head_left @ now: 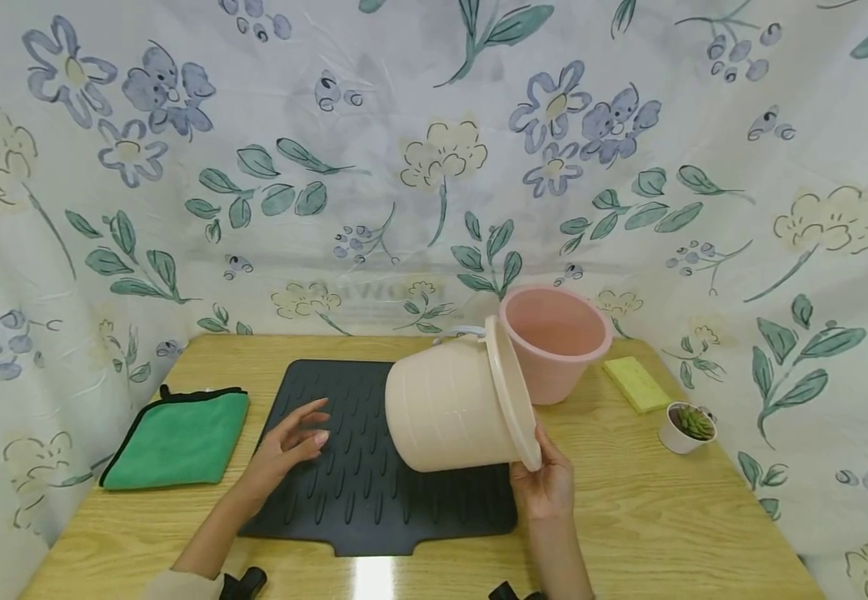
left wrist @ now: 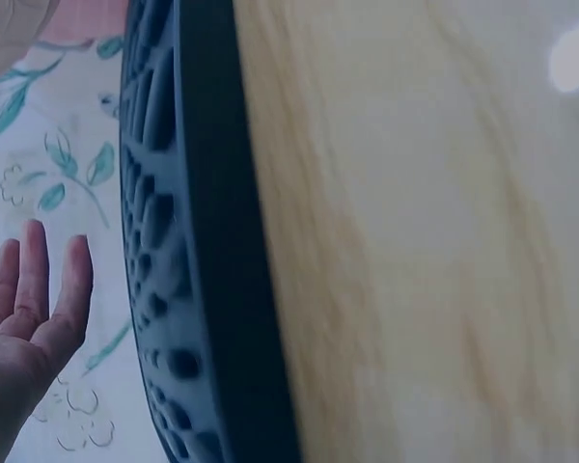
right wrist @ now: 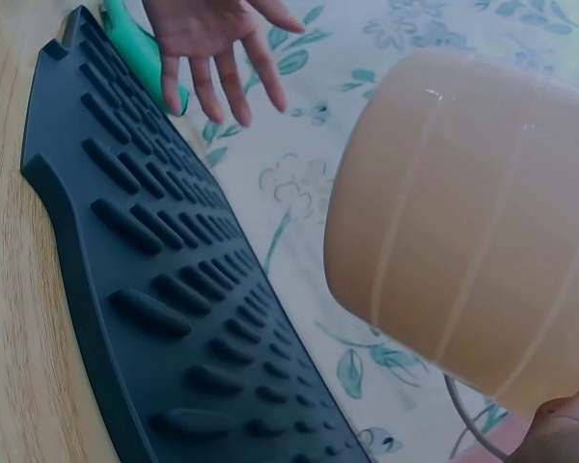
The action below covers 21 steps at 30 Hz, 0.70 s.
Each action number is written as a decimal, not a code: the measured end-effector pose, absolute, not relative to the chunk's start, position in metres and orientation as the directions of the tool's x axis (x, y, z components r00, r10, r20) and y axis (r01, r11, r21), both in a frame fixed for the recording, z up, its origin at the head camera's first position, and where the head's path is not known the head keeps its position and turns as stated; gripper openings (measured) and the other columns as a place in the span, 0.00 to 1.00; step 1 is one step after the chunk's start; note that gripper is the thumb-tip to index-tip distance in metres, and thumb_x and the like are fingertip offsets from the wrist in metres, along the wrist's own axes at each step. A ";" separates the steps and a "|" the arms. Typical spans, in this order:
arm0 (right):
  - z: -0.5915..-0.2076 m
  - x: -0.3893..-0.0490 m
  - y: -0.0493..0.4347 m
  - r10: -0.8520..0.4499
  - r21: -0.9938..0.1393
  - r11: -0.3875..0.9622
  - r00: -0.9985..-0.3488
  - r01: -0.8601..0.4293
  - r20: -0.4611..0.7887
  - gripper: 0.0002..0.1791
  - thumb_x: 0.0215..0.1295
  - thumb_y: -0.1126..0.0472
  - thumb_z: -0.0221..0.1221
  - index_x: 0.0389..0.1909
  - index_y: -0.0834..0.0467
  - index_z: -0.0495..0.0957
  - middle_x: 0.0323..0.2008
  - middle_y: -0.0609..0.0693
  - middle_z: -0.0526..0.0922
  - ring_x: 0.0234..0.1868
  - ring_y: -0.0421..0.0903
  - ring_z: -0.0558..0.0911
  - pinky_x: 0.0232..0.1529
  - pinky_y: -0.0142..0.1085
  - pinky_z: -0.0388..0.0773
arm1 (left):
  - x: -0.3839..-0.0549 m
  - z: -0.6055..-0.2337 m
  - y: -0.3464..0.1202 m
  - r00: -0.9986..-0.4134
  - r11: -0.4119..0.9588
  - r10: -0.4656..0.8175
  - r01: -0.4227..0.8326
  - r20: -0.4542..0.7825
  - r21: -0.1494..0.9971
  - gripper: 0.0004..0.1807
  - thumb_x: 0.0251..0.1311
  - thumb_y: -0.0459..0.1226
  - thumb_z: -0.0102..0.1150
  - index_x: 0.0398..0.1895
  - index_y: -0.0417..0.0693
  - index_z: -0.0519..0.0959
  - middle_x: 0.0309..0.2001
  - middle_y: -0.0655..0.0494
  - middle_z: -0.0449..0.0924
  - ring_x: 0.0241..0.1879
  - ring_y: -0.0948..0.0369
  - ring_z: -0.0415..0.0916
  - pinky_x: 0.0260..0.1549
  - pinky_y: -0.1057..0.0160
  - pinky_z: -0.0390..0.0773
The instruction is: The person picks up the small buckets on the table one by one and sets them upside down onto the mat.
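A cream plastic bucket point(head_left: 441, 408) is tipped on its side above the dark ribbed mat point(head_left: 344, 500), its mouth turned to the right. My right hand point(head_left: 545, 483) grips the bucket's rim at the lower right, thumb and fingers around the edge. In the right wrist view the bucket point(right wrist: 463, 222) fills the right side, with part of its thin handle point(right wrist: 468, 415) below. My left hand point(head_left: 280, 454) hovers over the mat's left part, fingers spread and slightly bent, apart from the bucket. The left wrist view shows that hand point(left wrist: 34, 318) holding nothing.
A pink bucket point(head_left: 557, 379) stands upright behind the cream one. To the right lie a yellow sponge cloth point(head_left: 638, 385) and a small potted succulent point(head_left: 681, 432). A folded green cloth point(head_left: 179, 442) lies at the left. A floral curtain point(head_left: 374, 167) encloses the wooden table point(head_left: 651, 525).
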State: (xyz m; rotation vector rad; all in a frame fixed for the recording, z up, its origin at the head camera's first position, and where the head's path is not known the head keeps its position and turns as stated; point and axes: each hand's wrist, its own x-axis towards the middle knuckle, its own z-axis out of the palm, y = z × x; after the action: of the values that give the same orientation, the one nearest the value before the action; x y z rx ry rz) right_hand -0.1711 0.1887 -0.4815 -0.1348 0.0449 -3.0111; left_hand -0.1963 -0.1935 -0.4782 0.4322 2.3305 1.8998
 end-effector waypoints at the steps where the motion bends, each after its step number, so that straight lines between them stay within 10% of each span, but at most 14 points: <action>1: -0.482 -0.171 0.188 -0.130 -0.037 -0.991 -0.988 0.127 0.080 0.22 0.80 0.65 0.36 0.55 0.68 0.78 0.43 0.59 0.84 0.41 0.50 0.87 0.37 0.36 0.84 | -0.197 -0.478 -0.192 -0.954 0.178 0.282 0.157 0.103 0.971 0.31 0.73 0.36 0.50 0.76 0.41 0.56 0.67 0.34 0.62 0.55 0.68 0.74 0.51 0.60 0.80; 21: -0.479 -0.168 0.171 -0.123 -0.093 -0.988 -0.992 0.126 -0.038 0.23 0.81 0.62 0.38 0.44 0.64 0.83 0.34 0.55 0.86 0.31 0.44 0.86 0.20 0.27 0.73 | -0.204 -0.482 -0.167 -0.952 0.121 0.260 0.199 0.162 0.973 0.31 0.73 0.36 0.48 0.77 0.48 0.57 0.71 0.37 0.60 0.66 0.59 0.68 0.57 0.61 0.74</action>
State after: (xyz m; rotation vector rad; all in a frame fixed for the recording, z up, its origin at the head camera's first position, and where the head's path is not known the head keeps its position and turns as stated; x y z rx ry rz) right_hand -0.1683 0.1714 -0.4788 0.0482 0.1439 -3.0124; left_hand -0.2040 -0.1669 -0.4824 0.4746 2.3156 1.9960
